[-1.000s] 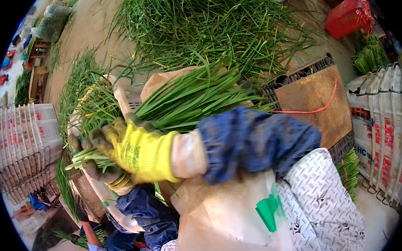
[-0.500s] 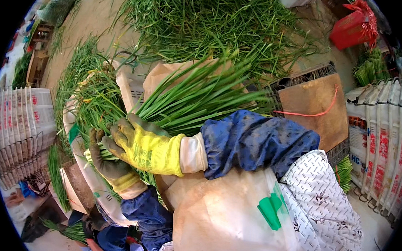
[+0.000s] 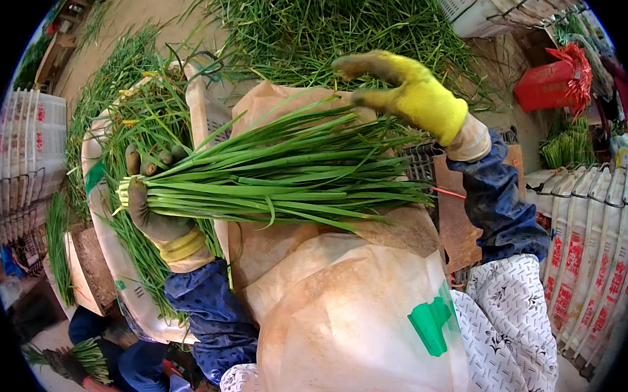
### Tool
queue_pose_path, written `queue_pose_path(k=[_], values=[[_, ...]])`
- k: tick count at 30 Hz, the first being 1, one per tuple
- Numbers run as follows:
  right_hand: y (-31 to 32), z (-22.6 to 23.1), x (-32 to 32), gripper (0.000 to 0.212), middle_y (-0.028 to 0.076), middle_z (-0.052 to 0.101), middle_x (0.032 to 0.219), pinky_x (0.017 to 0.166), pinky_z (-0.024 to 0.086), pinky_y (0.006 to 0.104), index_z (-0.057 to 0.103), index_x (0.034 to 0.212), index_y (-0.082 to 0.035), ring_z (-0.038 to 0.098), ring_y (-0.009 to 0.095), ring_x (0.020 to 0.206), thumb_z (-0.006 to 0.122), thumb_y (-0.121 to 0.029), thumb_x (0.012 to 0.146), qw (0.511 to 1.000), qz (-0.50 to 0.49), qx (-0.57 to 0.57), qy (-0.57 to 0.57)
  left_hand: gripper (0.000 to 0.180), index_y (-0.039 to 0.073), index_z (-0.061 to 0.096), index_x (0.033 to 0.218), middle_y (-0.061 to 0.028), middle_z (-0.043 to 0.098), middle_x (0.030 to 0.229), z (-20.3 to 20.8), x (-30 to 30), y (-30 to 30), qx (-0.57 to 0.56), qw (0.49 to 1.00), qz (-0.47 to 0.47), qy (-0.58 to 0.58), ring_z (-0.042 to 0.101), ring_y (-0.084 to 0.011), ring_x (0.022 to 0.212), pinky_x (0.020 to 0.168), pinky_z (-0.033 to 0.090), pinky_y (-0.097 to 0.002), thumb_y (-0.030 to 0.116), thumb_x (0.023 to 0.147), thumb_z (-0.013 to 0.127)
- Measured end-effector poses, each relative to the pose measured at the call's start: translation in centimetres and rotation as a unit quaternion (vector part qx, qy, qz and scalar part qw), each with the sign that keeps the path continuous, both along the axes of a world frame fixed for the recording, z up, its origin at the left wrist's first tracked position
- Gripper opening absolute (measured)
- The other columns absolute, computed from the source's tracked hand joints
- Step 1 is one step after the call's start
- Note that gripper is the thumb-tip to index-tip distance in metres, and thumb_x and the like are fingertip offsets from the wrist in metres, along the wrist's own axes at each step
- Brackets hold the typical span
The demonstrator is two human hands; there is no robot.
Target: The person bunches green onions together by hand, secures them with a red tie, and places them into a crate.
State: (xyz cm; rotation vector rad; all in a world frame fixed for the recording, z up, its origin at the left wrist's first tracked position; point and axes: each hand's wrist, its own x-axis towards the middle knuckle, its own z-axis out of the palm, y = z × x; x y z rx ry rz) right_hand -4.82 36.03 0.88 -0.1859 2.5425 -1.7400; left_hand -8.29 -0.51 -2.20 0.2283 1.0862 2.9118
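A bunch of garlic chives (image 3: 278,180) lies sideways over my lap, pale cut ends to the left and green leaf tips spread to the right. My left hand (image 3: 157,215), in a dirty yellow glove, is closed around the bunch near those pale ends. My right hand (image 3: 412,95), gloved the same way, is raised beyond the leaf tips, thumb and fingers apart, with nothing in it. Beneath the bunch, a stained whitish sheet (image 3: 348,301) with green tape covers my lap. Left of it stands a white crate (image 3: 103,271) with loose chives in it.
A large heap of loose chives (image 3: 341,31) covers the floor ahead. Stacked white crates stand at the left (image 3: 31,154) and right (image 3: 587,253). A red bag (image 3: 549,84) sits far right, a brown board (image 3: 457,220) nearer. At lower left, another person's hand (image 3: 68,365) holds chives.
My right hand has left the stems by my left hand and swung up and right, opening. My left hand still grips the chives, now lying flatter, tips pointing right.
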Motion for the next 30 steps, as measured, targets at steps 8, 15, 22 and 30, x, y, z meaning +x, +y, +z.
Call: queue_pose_path(k=[8, 15, 22, 30], values=[[-1.2, -0.3, -2.3, 0.016, 0.003, 0.067, 0.078, 0.066, 0.050, 0.0256, 0.070, 0.100, -0.005, 0.060, 0.011, 0.071, 0.064, -0.013, 0.087, 0.996, 0.015, 0.018, -0.085, 0.052, 0.002, 0.045, 0.134, -0.0082, 0.061, 0.101, -0.6, -0.7, 0.5, 0.018, 0.999, -0.013, 0.032, 0.053, -0.0289, 0.103, 0.100, 0.037, -0.0489, 0.023, 0.088, 0.054], [-2.6, 8.4, -5.7, 0.025, 0.006, 0.068, 0.092, 0.074, 0.050, 0.0273, 0.065, 0.106, 0.000, 0.063, 0.013, 0.081, 0.059, -0.019, 0.092, 0.975, 0.103, -0.195, -0.020, 0.055, 0.003, 0.043, 0.135, -0.0107, 0.059, 0.111, 0.8, -0.8, 1.5, 0.067, 0.992, -0.091, 0.060, 0.056, -0.0313, 0.106, 0.098, 0.043, -0.0492, 0.023, 0.086, 0.056], [-7.5, 9.7, -13.1, 0.035, 0.015, 0.068, 0.099, 0.076, 0.057, 0.0356, 0.062, 0.109, 0.004, 0.067, 0.025, 0.090, 0.044, -0.024, 0.099, 0.761, 0.340, -0.552, 0.012, 0.059, 0.000, 0.038, 0.137, -0.0118, 0.063, 0.101, -0.2, -1.3, 1.8, 0.024, 0.994, -0.088, 0.054, 0.061, -0.0330, 0.098, 0.086, 0.052, -0.0501, 0.021, 0.086, 0.057], [-9.8, 7.9, -9.6, 0.027, 0.004, 0.066, 0.095, 0.069, 0.050, 0.0255, 0.067, 0.108, -0.003, 0.062, 0.012, 0.080, 0.058, -0.024, 0.093, 0.992, 0.085, -0.093, 0.021, 0.060, -0.001, 0.038, 0.137, -0.0104, 0.066, 0.097, 0.2, -0.3, 0.8, 0.037, 0.995, -0.083, 0.031, 0.063, -0.0309, 0.094, 0.094, 0.044, -0.0515, 0.020, 0.084, 0.055]])
